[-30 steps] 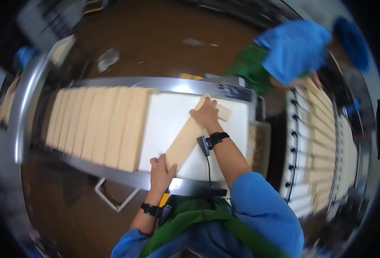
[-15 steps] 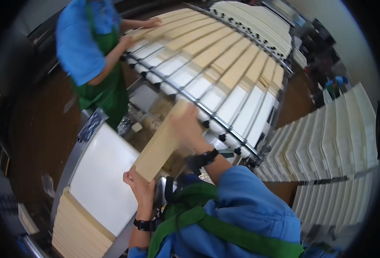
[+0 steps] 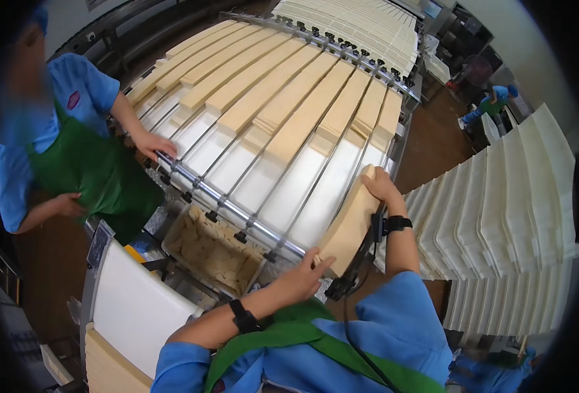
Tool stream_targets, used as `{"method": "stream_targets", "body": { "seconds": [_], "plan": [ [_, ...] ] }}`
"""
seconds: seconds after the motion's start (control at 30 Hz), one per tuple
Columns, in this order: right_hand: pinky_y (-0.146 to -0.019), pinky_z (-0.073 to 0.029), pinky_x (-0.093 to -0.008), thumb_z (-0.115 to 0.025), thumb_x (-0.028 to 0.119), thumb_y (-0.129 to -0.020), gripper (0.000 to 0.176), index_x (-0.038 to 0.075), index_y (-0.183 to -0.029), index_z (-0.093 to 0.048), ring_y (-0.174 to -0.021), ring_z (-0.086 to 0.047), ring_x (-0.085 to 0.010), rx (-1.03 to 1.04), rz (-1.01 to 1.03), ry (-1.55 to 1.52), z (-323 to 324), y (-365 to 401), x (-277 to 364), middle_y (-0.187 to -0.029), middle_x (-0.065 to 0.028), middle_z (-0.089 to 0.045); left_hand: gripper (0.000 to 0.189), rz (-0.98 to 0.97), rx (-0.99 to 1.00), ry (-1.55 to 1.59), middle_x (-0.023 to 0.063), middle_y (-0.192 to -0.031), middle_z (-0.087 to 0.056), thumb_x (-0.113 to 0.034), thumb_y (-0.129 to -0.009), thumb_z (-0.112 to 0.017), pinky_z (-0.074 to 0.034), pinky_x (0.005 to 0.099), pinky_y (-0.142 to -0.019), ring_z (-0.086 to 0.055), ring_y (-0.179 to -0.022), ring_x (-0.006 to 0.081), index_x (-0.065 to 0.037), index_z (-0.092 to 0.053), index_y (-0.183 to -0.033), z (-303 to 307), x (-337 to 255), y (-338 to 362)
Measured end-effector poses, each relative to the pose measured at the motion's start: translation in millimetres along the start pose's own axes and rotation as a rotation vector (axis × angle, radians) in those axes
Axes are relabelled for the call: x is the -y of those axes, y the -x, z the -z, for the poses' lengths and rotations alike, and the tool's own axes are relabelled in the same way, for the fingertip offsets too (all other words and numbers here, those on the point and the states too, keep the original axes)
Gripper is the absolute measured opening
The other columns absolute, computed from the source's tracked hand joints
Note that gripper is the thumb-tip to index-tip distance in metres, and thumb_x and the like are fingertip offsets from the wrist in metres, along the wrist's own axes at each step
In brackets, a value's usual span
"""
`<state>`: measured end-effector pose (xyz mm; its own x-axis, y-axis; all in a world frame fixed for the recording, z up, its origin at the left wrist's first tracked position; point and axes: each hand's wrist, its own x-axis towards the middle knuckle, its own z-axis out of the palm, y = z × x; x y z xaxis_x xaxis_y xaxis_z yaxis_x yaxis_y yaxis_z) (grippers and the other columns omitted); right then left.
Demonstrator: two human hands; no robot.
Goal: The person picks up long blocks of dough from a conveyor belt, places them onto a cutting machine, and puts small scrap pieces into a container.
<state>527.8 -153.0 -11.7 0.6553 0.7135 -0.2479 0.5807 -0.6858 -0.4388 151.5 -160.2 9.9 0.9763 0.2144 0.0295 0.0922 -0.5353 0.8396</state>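
Slab (image 3: 349,226) is gripped at its ends by left hand (image 3: 306,272) and right hand (image 3: 378,187), over conveyor (image 3: 283,190) edge, not yet laid flat.

A pale tan slab (image 3: 349,226) is lying over white lanes (image 3: 322,196) at centre right; at upper left, a green apron (image 3: 99,173) is covering a blue shirt (image 3: 83,85).

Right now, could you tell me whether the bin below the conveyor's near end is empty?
Not empty: pale broken pieces cover the floor of the bin, and its walls show above them.
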Motion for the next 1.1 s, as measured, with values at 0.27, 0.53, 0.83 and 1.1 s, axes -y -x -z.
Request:
{"method": "stream_targets", "body": {
  "seconds": [0.27,0.53,0.83,1.1],
  "plan": [
    [-0.103,-0.022,-0.0545,-0.03,0.043,-0.09,0.055,0.005,-0.117,-0.058,-0.123,-0.038,-0.0417,-0.087,0.001,0.415,27,-78,8,-0.127,-0.0218,-0.051,0.064,0.013,0.022,0.195,0.0271,-0.134,-0.018,0.002,-0.08,-0.051,-0.045,0.0391,-0.089,-0.052,-0.1,0.0445,-0.012,-0.028,-0.138,-22,35,-73],
    [-0.104,-0.021,-0.0502,-0.031,0.042,-0.087,0.063,-0.002,-0.13,-0.043,-0.125,-0.041,-0.0416,0.032,-0.076,0.318,34,-121,-9,-0.13,-0.0232,-0.049,0.065,0.107,-0.01,0.235,0.0299,-0.134,-0.015,0.005,-0.08,-0.049,-0.044,0.039,-0.091,-0.051,-0.102,0.0461,-0.011,-0.027,-0.139,-33,44,-114],
    [-0.103,-0.022,-0.0549,-0.039,0.036,-0.091,0.057,0.0,-0.135,-0.036,-0.133,-0.027,-0.037,-0.275,0.0,0.296,36,-102,-4,-0.145,-0.022,-0.028,0.063,0.065,-0.005,0.215,0.0274,-0.14,-0.014,0.01,-0.081,-0.043,-0.041,0.0386,-0.095,-0.048,-0.11,0.0444,-0.012,-0.029,-0.138,-22,51,-164],
    [-0.108,-0.015,-0.0559,-0.043,0.045,-0.091,0.065,0.002,-0.139,-0.031,-0.136,-0.019,-0.0398,-0.303,0.027,0.256,-1,-52,18,-0.147,-0.0217,-0.024,0.063,0.028,-0.226,0.187,0.0229,-0.139,-0.021,0.008,-0.075,-0.041,-0.035,0.038,-0.101,-0.036,-0.123,0.0415,-0.011,-0.034,-0.135,32,47,-120]
  ]
}}
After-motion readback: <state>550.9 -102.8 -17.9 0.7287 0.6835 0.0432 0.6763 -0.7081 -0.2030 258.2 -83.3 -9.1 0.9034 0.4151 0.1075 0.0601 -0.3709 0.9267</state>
